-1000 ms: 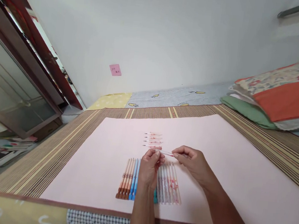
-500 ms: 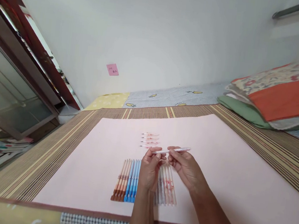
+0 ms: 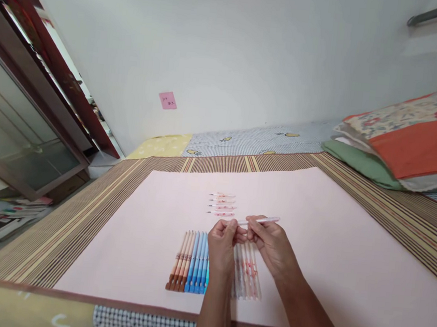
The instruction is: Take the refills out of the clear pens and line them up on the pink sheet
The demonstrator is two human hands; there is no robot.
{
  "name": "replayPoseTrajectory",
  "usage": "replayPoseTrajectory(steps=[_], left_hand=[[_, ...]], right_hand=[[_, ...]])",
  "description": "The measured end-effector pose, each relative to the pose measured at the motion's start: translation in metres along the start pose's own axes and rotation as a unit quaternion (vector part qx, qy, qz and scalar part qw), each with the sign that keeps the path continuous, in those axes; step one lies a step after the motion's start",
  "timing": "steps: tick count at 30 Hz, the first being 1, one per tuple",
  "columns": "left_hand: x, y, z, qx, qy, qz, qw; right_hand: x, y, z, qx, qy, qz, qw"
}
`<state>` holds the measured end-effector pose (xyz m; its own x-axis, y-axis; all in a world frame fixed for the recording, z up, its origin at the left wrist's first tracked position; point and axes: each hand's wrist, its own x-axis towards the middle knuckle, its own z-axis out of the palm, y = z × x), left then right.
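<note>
- Landmark: blue pens point(image 3: 197, 263), laid side by side on the pink sheet point(image 3: 328, 268).
- Brown pens point(image 3: 179, 261): lined up just left of the blue pens. Could be knocked out of line if the sheet is tugged.
- Slender dark-tipped pieces point(image 3: 225, 207): spaced in a short column beyond the blue pens, slightly right. Could be scattered if brushed by the knuckles held near them.
- Left hand point(image 3: 226, 237): thumb and fingers closed on one end of the white pen point(image 3: 269, 220), beyond and right of the blue pens. Exact fingertip contact hidden.
- White pen: spanned between both hands, slightly tilted. Whether it is in one piece cannot be told. Could be dropped if either pinch is loosened, bent if the hands are twisted out of line.
- Pale pens point(image 3: 249, 271): laid right of the blue pens. Could be shifted if the left forearm is lowered.
- Right hand point(image 3: 271, 242): pinched on the barrel, farther right of the blue pens. Slip likely if gripped too lightly.
</note>
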<state>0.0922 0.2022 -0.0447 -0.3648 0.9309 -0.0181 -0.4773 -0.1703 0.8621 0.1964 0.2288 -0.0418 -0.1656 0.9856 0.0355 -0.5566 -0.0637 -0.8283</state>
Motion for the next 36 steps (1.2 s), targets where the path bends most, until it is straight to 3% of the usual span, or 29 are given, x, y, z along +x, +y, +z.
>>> replayPoseTrajectory(steps=[4,12,19,25,32,36], left_hand=[[0.002,-0.001,-0.003,0.017,0.016,-0.02,1.0],[-0.002,0.012,-0.001,-0.072,-0.078,-0.049,0.993],[0.003,0.001,-0.006,0.013,0.012,-0.064,0.998],[0.001,0.008,-0.003,-0.061,-0.069,-0.055,0.994],[0.002,0.002,-0.004,-0.032,-0.027,-0.07,0.997],[-0.002,0.009,-0.001,-0.079,-0.061,-0.09,0.991]], right_hand=[[-0.002,0.003,0.004,-0.017,0.006,-0.009,1.0],[0.0,0.005,0.003,0.014,0.012,0.018,1.0],[0.0,0.005,0.002,-0.005,0.024,0.024,0.999],[0.001,0.001,0.001,0.014,0.038,0.024,0.999],[0.0,0.0,0.002,0.018,0.028,0.033,0.999],[0.002,0.001,0.0,0.016,0.039,0.022,0.999]])
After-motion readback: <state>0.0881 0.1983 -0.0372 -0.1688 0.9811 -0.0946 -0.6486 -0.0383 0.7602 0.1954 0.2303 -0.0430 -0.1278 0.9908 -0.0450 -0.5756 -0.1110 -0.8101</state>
